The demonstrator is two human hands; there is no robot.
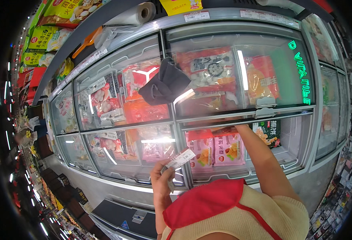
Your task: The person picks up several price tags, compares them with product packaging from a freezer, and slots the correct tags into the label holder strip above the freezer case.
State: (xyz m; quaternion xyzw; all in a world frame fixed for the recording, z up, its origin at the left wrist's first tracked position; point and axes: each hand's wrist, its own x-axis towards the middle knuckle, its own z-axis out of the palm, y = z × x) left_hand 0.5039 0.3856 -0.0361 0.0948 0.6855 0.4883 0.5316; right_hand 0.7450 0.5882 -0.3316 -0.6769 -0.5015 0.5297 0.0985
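My left hand [163, 177] is closed on several paper price labels [180, 158], held over the front glass lid of a chest freezer. My right forearm reaches down into the freezer's open front section; the right hand is dim under the rear glass lid [212, 103], and what its fingers do does not show. Near that arm lie pink bags of frozen food [228, 150], a red package [200, 134] and a dark green bag [267, 132]. A dark grey cloth [165, 82] rests on the glass in the middle.
The freezer's metal frame [180, 141] divides the lids. Bagged dumplings [213, 70] lie under the rear glass. A plastic film roll [140, 13], an orange scoop [87, 42] and seasoning packets [43, 39] are at the back left. A dark-topped cabinet [123, 217] stands at the lower left.
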